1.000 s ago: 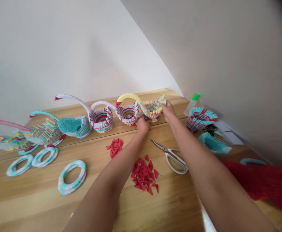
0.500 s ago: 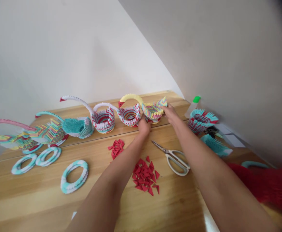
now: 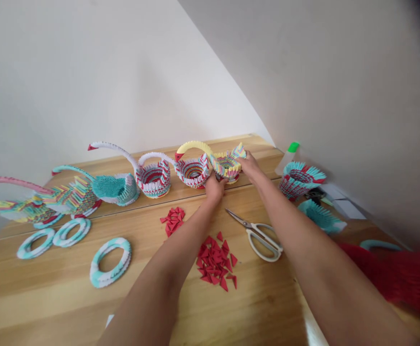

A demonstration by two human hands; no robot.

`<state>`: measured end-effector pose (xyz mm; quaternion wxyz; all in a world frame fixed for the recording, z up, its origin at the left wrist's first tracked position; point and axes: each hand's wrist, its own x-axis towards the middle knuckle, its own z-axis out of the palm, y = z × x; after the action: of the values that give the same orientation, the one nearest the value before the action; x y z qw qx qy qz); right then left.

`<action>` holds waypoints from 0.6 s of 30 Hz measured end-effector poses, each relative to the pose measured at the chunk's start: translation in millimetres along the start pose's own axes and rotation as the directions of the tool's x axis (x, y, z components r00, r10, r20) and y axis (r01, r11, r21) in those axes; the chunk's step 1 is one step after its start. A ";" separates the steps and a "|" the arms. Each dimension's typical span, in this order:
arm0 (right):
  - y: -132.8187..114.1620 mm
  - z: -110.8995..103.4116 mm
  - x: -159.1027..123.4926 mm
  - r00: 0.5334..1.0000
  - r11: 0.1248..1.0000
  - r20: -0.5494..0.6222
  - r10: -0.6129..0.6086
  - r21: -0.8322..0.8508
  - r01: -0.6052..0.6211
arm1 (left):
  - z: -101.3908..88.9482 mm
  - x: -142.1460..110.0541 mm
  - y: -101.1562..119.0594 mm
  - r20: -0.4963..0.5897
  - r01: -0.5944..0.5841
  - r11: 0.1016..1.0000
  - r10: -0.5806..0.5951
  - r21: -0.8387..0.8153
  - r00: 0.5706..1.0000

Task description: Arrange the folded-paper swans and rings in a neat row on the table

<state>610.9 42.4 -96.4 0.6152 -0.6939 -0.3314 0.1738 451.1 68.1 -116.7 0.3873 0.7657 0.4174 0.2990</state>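
Observation:
A folded-paper swan (image 3: 227,163) with a yellow neck and a pastel body stands at the right end of a row of similar swans. My left hand (image 3: 215,186) is closed against the lower left of its body, partly covering it. At its other side, my right hand (image 3: 249,166) grips the raised tail with thumb and fingers. Close to my left wrist is the neighbouring white-necked swan (image 3: 193,172), its body red, white and teal. Below my hands lie scissors (image 3: 255,231) with white handles and a pile of red folded paper triangles (image 3: 215,263).
More paper swans (image 3: 154,180) line the table's back on the left. Three teal-and-white rings (image 3: 111,278) lie at the front left. To the right stand a green-capped bottle (image 3: 288,156), a teal-and-red paper bowl (image 3: 299,180), a teal paper piece (image 3: 321,216) and red material (image 3: 397,274).
The yellow-necked swan's tail and my right hand have shifted slightly left. My left hand stays nearly in place at the swan's base.

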 end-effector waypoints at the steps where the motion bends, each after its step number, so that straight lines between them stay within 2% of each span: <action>1: -1.2 -0.2 -0.7 1.000 1.000 -0.001 0.003 -0.004 -0.003 | 0.2 0.1 -0.2 -0.004 -0.002 1.000 0.002 -0.004 1.000; 11: -14.0 -6.7 -18.8 0.996 0.996 0.037 0.087 -0.012 -0.087 | -0.7 -0.4 -1.2 -0.013 -0.013 1.000 0.013 -0.015 1.000; 18: -11.9 -17.8 -34.9 1.000 0.986 -0.027 0.007 -0.164 -0.011 | -13.0 -17.5 10.0 0.030 -0.042 0.999 0.041 0.002 0.999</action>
<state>594.4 6.0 -87.4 0.5593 -0.7460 -0.3335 0.1396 436.8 53.8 -103.9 0.3861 0.7791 0.3961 0.2950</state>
